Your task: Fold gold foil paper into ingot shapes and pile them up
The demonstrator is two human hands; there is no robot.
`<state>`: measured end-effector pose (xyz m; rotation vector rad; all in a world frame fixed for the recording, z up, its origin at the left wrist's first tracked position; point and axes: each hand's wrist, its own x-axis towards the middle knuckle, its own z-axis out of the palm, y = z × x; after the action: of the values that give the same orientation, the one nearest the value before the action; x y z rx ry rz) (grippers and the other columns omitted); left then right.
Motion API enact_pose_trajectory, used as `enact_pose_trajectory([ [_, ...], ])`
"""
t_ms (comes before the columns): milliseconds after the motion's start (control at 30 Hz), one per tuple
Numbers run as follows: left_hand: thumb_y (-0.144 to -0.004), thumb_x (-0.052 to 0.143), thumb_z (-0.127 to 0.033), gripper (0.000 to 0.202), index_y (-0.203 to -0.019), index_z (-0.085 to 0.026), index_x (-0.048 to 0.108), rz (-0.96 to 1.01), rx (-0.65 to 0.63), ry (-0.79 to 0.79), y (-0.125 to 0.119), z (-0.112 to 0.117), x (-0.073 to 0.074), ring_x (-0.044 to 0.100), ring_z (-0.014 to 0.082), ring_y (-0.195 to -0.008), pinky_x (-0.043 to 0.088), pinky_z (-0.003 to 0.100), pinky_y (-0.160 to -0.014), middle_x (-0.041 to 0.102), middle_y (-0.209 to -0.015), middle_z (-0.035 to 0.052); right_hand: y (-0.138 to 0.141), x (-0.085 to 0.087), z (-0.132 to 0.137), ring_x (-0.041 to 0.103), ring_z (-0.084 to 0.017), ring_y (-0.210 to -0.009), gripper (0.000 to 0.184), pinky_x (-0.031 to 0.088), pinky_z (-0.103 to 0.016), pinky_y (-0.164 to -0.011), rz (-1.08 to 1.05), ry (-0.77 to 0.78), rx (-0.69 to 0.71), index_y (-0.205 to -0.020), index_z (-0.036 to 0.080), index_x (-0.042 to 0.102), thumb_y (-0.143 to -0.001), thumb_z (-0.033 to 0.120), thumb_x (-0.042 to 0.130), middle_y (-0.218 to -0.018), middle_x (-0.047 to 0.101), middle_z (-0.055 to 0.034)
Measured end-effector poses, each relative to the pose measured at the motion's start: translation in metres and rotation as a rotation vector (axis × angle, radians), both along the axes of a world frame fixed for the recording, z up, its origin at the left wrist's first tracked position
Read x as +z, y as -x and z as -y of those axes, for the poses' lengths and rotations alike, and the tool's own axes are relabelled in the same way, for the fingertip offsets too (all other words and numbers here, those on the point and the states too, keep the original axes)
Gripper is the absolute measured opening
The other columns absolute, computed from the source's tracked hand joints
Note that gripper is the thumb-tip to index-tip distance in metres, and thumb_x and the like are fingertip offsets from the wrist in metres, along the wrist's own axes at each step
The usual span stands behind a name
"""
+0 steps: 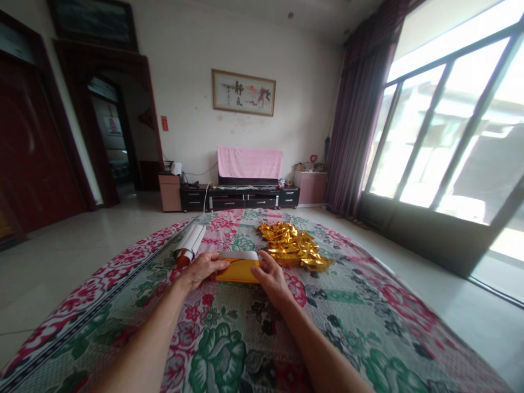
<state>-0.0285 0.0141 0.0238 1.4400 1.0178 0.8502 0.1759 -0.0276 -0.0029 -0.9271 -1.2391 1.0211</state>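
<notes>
Between my two hands is a sheet of gold foil paper, partly folded, with its pale back showing along the far edge. My left hand pinches its left end, thumb on top. At the right end, my right hand grips it between thumb and fingers. Just beyond my right hand lies a pile of folded gold foil ingots. Left of the sheet, a loose roll of white-backed paper rests on the cloth, its inner side orange-brown.
A floral tablecloth covers the round table under my hands. Across the room stand a black low cabinet and a screen draped with a pink cloth. Large windows and a purple curtain are on the right.
</notes>
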Motion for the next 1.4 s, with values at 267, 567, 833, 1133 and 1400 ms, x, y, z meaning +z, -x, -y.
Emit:
enact_pose_trajectory([
  [267, -0.06, 0.069, -0.041, 0.047, -0.095, -0.011, 0.063, 0.035, -0.035, 0.03, -0.003, 0.002, 0.001, 0.057, 0.0121, -0.063, 0.039, 0.021, -0.058, 0.066, -0.075, 0.0039, -0.006, 0.019, 0.011, 0.054, -0.011, -0.066, 0.038, 0.042, -0.02, -0.06, -0.067, 0.04, 0.178, -0.101, 0.016, 0.062, -0.067, 0.033, 0.06, -0.078, 0.062, -0.0003],
  [567, -0.059, 0.068, -0.042, 0.039, -0.082, -0.011, 0.063, 0.007, 0.0, -0.024, -0.003, 0.002, 0.0, 0.056, 0.0126, -0.062, 0.04, 0.023, -0.06, 0.064, -0.071, 0.0029, 0.001, 0.009, 0.008, 0.039, -0.008, -0.05, 0.027, 0.032, -0.018, -0.048, 0.121, -0.044, -0.171, -0.062, 0.014, 0.06, -0.069, 0.04, 0.056, -0.053, 0.048, 0.003],
  [833, -0.059, 0.066, -0.045, 0.038, -0.078, -0.013, 0.06, 0.047, 0.048, -0.073, -0.004, 0.002, 0.001, 0.053, 0.0117, -0.06, 0.038, 0.021, -0.056, 0.06, -0.066, -0.0002, 0.003, 0.008, 0.005, 0.047, -0.009, -0.054, 0.028, 0.037, -0.019, -0.05, 0.072, -0.054, -0.151, -0.083, 0.013, 0.062, -0.068, 0.035, 0.055, -0.063, 0.057, 0.0012],
  [1133, -0.059, 0.065, -0.047, 0.037, -0.07, -0.013, 0.058, 0.018, 0.047, -0.079, -0.003, 0.004, 0.002, 0.055, 0.0142, -0.063, 0.038, 0.023, -0.058, 0.062, -0.068, 0.0032, 0.002, 0.004, 0.002, 0.045, -0.009, -0.055, 0.028, 0.035, -0.018, -0.048, 0.106, -0.117, -0.202, -0.083, 0.013, 0.062, -0.071, 0.036, 0.051, -0.061, 0.055, 0.0012],
  [1400, -0.061, 0.063, -0.05, 0.039, -0.072, -0.012, 0.06, -0.01, 0.06, -0.125, -0.002, 0.004, -0.001, 0.051, 0.0114, -0.058, 0.036, 0.022, -0.055, 0.06, -0.065, 0.0002, 0.001, 0.002, 0.002, 0.046, -0.01, -0.057, 0.03, 0.036, -0.018, -0.049, 0.182, -0.129, -0.255, -0.086, 0.012, 0.064, -0.073, 0.035, 0.05, -0.066, 0.057, -0.0005],
])
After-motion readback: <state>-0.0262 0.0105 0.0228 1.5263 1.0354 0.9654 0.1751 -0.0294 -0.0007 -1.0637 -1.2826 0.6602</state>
